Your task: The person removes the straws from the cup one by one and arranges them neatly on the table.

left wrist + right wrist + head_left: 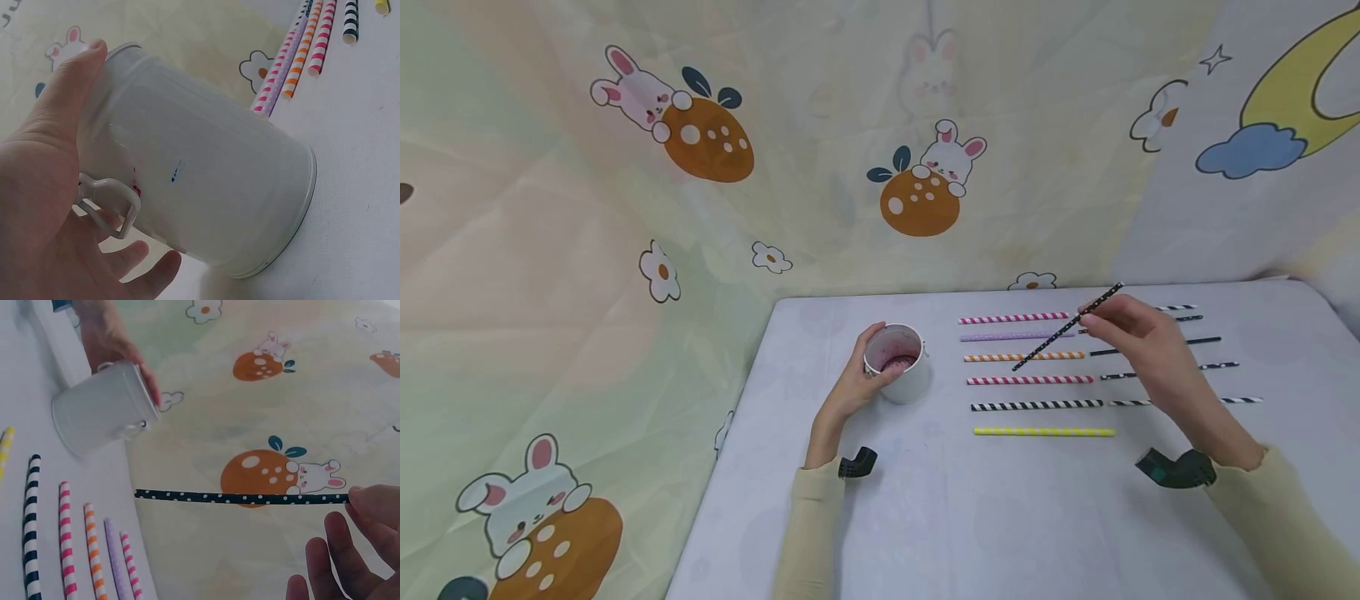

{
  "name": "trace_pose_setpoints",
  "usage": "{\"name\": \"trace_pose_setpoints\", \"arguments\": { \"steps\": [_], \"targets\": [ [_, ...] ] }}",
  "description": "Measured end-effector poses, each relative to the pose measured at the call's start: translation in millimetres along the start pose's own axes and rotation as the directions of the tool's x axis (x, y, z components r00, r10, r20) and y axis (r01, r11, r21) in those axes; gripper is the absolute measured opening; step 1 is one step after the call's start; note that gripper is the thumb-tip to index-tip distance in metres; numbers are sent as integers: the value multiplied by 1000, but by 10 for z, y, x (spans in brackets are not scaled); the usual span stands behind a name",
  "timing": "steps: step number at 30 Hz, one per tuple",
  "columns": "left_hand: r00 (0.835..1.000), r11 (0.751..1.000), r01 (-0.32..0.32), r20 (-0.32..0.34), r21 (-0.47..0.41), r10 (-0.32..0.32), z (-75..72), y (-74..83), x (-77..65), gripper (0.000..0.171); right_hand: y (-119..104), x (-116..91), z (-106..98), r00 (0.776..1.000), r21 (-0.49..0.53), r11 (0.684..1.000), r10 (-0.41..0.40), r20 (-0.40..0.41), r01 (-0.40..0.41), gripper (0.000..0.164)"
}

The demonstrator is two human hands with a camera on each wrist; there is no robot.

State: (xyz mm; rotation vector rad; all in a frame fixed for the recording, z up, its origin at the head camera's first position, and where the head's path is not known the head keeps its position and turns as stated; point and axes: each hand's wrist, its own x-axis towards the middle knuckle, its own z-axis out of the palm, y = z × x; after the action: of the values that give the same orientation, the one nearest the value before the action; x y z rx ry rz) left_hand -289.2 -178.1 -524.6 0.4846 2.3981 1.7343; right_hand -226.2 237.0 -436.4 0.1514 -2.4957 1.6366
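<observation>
My left hand point(850, 390) grips a small white bucket point(912, 385) by its side, thumb near the rim. Reddish stains show inside it in the head view, and a small ear-like lug point(128, 206) sticks out of its wall in the left wrist view. Between thumb and fingertips, my right hand point(1142, 346) pinches a black paper straw with white dots point(244, 499) near one end. That straw is raised above the laid-out straws, slanting down to the left in the head view.
Left of my right hand lies a column of straws: pink-striped point(1011, 318), purple point(992, 338), orange-striped point(985, 357), red-striped point(1030, 380), black-striped point(1037, 407) and yellow point(1045, 432). Several black-and-white straws point(1242, 400) lie partly beneath my right arm. A printed cloth point(820, 208) hangs behind the white table point(1000, 517).
</observation>
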Motion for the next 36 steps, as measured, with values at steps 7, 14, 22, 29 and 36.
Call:
{"name": "trace_pose_setpoints", "arguments": {
  "steps": [7, 14, 22, 29, 36],
  "targets": [
    [1000, 1000, 7, -6, 16, -7, 11, -21, 8, 81, -78, -168, -195, 999, -146, 989, 7, 33, -2, 25],
    [1000, 1000, 2, -4, 10, -2, 7, -20, 6, 81, -78, -303, -388, 994, -297, 952, -47, 99, 74, 16],
    [1000, 1000, 5, -1, 2, -5, 10, -11, 1, 81, -95, -472, -529, 985, -505, 849, -100, 142, 158, 20],
    [1000, 1000, 6, -3, -4, -6, 3, -10, 4, 81, -165, -578, -512, 964, -643, 722, -144, 222, 256, 25],
    [1000, 1000, -6, 1, 1, 6, -6, -16, 9, 82, -47, -627, -471, 949, -752, 580, -173, 262, 313, 23]
  ]
}}
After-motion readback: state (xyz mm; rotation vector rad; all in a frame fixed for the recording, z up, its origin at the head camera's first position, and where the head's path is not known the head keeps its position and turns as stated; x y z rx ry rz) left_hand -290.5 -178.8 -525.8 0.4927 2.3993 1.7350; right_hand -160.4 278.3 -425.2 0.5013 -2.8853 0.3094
